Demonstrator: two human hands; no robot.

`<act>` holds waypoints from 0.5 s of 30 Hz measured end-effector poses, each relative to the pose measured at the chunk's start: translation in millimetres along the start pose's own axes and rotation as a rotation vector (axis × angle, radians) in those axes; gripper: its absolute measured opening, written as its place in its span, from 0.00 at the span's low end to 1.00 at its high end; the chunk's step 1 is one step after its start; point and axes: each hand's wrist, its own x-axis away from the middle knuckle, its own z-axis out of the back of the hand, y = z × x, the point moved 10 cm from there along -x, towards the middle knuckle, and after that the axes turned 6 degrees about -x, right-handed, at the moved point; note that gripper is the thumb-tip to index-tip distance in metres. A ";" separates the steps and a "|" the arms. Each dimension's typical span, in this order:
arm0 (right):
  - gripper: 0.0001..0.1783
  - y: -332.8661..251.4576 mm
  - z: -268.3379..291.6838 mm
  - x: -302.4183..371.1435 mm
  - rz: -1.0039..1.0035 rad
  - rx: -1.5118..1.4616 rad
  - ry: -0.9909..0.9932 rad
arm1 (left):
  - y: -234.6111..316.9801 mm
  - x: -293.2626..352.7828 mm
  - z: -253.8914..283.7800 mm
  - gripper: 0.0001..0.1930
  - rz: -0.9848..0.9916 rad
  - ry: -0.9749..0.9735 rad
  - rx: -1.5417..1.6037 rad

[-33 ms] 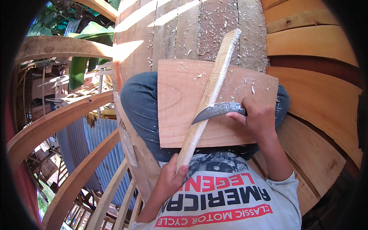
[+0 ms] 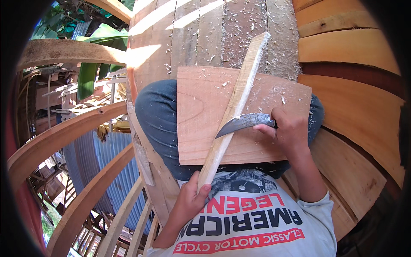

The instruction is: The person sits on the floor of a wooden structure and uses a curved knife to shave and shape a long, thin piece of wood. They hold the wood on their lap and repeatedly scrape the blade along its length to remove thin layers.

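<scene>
Under you runs the weathered plank floor point(image 2: 188, 51), littered with chips. Your legs, in dark blue trousers point(image 2: 155, 115), carry the flat reddish-brown wooden board point(image 2: 197, 141); it seems merely laid across your lap, so a shifting knee could tip it and carry the work out of line.

The long, narrow, pale wooden stick point(image 2: 239, 96) slants over that board, its far end jutting past the board's far edge and its near end at your shirt. With that end unsupported, pressure there could make it rock or roll.

Your right hand point(image 2: 289, 130) is curled closed round the handle of the knife, thumb near the blade's base; a slipping grip could put it on the metal. Your left hand point(image 2: 192, 198) is closed round the stick's near end, in front of your belly. The curved, dark-spotted steel knife point(image 2: 244, 123) crosses the stick near its middle, tip to the left; which edge is sharp I can't tell. A skid towards you, from a knot or too much force, could reach those left fingers.

Loose pale curled shavings point(image 2: 283, 99) on the board could make the stick slide.
</scene>
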 end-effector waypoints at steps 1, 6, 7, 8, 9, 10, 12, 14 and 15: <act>0.31 2.4 -0.2 -0.7 -0.009 0.001 -0.003 | -0.7 -0.1 0.1 0.22 -0.001 -0.005 -0.003; 0.33 119.4 41.5 -11.2 -0.548 -0.066 0.224 | -7.6 9.0 1.0 0.21 -0.019 0.010 -0.023; 0.32 135.1 59.4 -3.7 -0.585 -0.041 0.240 | -11.5 10.1 1.3 0.21 -0.037 0.004 -0.029; 0.31 139.1 66.8 4.0 -0.621 -0.023 0.239 | -13.3 13.4 0.5 0.21 -0.040 0.003 -0.032; 0.30 128.9 61.7 4.0 -0.540 -0.042 0.216 | -15.4 12.7 -0.7 0.21 -0.018 -0.009 -0.003; 0.29 114.5 54.7 4.3 -0.460 -0.063 0.193 | -15.0 9.3 -1.0 0.21 0.004 -0.021 0.026; 0.28 70.6 39.7 5.5 -0.265 -0.093 0.140 | -13.3 1.1 -2.6 0.21 0.018 -0.034 0.072; 0.27 14.5 11.3 15.0 -0.030 -0.143 0.045 | -16.3 -4.8 -7.4 0.21 0.027 -0.032 0.125; 0.28 -5.0 -3.9 20.5 0.006 -0.174 -0.045 | -14.0 -6.3 -7.9 0.21 0.045 -0.044 0.111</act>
